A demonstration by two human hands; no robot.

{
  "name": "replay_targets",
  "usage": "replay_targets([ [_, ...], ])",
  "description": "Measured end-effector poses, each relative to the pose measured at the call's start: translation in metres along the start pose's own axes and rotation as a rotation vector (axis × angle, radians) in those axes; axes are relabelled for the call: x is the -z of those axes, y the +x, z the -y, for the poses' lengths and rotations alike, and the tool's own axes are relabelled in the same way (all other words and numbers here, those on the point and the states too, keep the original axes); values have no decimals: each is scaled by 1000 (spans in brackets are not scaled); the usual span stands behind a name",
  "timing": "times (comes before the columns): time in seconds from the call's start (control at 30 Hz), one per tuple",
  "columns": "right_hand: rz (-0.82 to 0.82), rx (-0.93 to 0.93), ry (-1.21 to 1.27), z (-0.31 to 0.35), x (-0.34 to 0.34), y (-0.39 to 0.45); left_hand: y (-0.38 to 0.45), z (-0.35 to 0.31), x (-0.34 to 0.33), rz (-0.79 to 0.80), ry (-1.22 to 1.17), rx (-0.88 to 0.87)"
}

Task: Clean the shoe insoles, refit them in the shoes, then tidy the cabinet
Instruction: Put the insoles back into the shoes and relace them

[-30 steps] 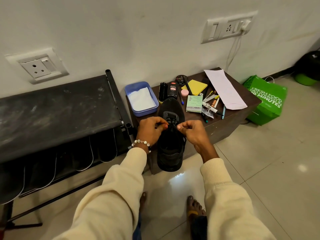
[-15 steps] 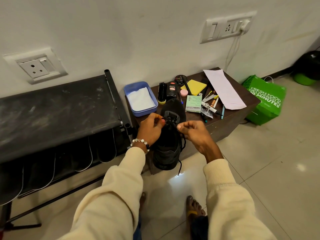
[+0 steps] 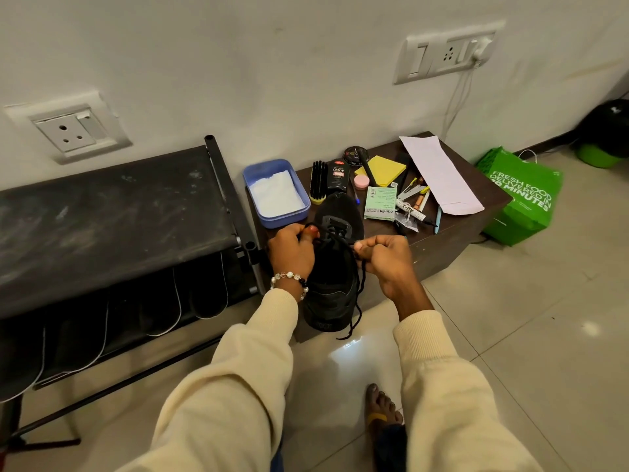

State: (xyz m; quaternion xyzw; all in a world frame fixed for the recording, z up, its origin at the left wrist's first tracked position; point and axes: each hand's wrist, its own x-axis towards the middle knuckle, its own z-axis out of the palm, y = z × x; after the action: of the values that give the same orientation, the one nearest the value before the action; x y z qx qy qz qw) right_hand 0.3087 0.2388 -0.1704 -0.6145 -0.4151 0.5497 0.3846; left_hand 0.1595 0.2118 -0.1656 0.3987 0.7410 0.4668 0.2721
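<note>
My left hand [image 3: 291, 248] and right hand [image 3: 386, 258] each pinch a black lace [image 3: 361, 287] of the black shoe [image 3: 335, 267], which stands on the near edge of the brown tabletop [image 3: 452, 229], heel overhanging toward me. Behind it I read "Cherry" on a black polish bottle [image 3: 338, 177] and "camlin" on a green box [image 3: 380, 202]. The green bag [image 3: 520, 195] on the floor reads "FRESH FOOD DELIVERED IN", then "MINUTES".
</note>
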Motion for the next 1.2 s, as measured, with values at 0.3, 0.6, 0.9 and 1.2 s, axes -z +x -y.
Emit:
replay_targets([
  [0.3, 3, -40, 38, -1, -6, 8, 6, 5, -3, -6, -154, 77],
  [0.6, -1, 32, -74, 15, -4, -10, 9, -1, 2, 45, -290, 172],
  [0.9, 89, -8, -162, 113, 11, -40, 14, -101, 38, 182, -439, 64],
  [1.2, 62, 109, -141, 220, 25, -100, -10, -216, 91, 272, -398, -149],
])
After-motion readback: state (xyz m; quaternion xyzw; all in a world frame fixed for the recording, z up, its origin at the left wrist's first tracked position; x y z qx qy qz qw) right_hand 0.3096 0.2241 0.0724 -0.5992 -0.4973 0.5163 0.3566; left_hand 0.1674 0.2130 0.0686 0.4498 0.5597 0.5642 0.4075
